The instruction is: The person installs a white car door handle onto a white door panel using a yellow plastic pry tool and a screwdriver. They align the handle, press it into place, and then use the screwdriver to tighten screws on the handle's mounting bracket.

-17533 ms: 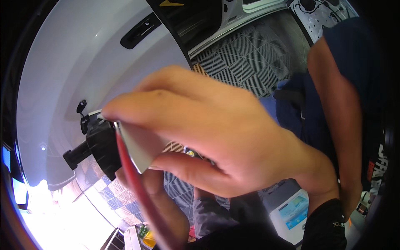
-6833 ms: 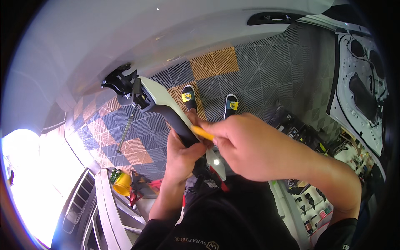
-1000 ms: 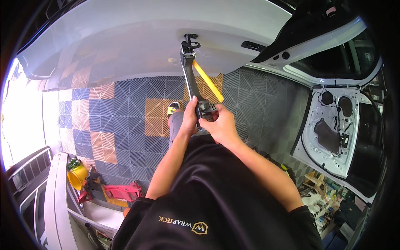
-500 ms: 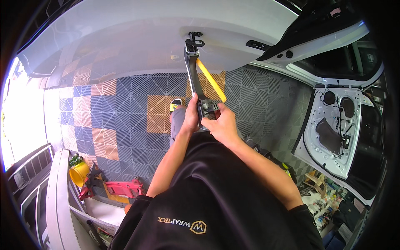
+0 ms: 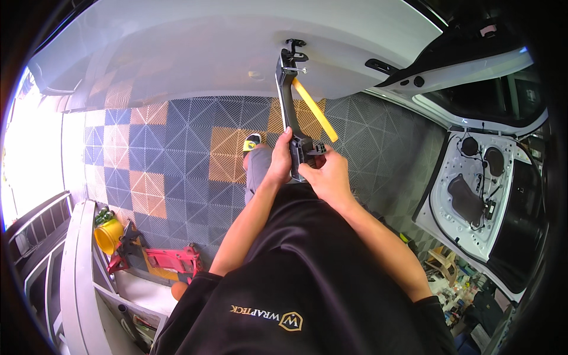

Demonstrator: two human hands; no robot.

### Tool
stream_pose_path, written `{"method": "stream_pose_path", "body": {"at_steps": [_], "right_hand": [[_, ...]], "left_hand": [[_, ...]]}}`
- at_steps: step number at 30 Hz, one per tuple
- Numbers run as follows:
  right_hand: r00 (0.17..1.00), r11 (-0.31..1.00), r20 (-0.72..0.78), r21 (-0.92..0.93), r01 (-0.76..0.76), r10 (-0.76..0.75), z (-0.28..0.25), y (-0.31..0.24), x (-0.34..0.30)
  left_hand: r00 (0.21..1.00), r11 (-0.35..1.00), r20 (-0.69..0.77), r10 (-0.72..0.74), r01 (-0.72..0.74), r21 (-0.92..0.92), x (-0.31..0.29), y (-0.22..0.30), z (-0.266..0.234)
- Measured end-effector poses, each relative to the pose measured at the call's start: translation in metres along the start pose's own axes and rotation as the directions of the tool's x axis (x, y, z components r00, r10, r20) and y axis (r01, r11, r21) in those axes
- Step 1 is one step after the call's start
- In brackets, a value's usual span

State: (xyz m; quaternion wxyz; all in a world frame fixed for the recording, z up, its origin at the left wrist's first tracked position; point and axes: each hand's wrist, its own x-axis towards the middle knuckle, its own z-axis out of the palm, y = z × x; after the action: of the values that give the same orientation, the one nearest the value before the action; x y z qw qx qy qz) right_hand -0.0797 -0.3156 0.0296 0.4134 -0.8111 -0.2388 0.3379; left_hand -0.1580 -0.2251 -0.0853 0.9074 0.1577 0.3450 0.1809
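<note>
A long dark car door handle (image 5: 288,103) with a bright edge extends away from me, below the white car panel. At its far end are a black bracket and a small metal screw. My left hand (image 5: 280,158) is closed around the handle's near end from the left, thumb along its side. On the other side, my right hand (image 5: 329,178) pinches a small black plastic piece (image 5: 318,148) at that same end; whether the piece is joined to the handle I cannot tell. A flat yellow bar (image 5: 316,110) slants off the handle's right side, touched by neither hand.
White car bodywork (image 5: 177,53) spans the top. An open car door (image 5: 467,198) with its inner metal exposed stands at right. Tiled flooring (image 5: 189,154) lies below. Lower left are a yellow bucket (image 5: 109,238), a red floor jack (image 5: 176,259) and a white railing (image 5: 77,272).
Both hands and the handle have shifted slightly right in the picture. The small black piece in my right hand now sticks out farther from the handle's near end.
</note>
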Motion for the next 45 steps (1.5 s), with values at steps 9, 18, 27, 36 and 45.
{"method": "stream_pose_path", "body": {"at_steps": [9,18,27,36,45], "right_hand": [[0.995,0.998,0.079,0.009,-0.056,0.055,-0.004,0.003,-0.001],[0.997,0.999,0.057,0.009,-0.049,0.049,-0.002,0.003,-0.001],[0.997,0.991,0.074,-0.132,-0.025,0.035,-0.006,0.007,0.002],[0.967,0.965,0.214,0.189,-0.181,0.14,-0.049,0.016,0.011],[0.917,0.838,-0.066,-0.436,0.328,-0.393,-0.061,-0.042,0.038]], "left_hand": [[0.999,1.0,-0.046,-0.005,0.006,0.023,0.009,-0.011,-0.009],[0.998,0.997,-0.007,0.059,-0.058,0.043,0.008,-0.007,-0.006],[0.991,0.977,-0.041,0.126,-0.116,0.178,-0.002,0.004,0.003],[0.99,0.989,-0.006,0.144,-0.144,0.026,-0.013,0.01,0.018],[0.972,0.958,-0.069,0.225,-0.207,0.201,-0.011,0.001,0.019]]}}
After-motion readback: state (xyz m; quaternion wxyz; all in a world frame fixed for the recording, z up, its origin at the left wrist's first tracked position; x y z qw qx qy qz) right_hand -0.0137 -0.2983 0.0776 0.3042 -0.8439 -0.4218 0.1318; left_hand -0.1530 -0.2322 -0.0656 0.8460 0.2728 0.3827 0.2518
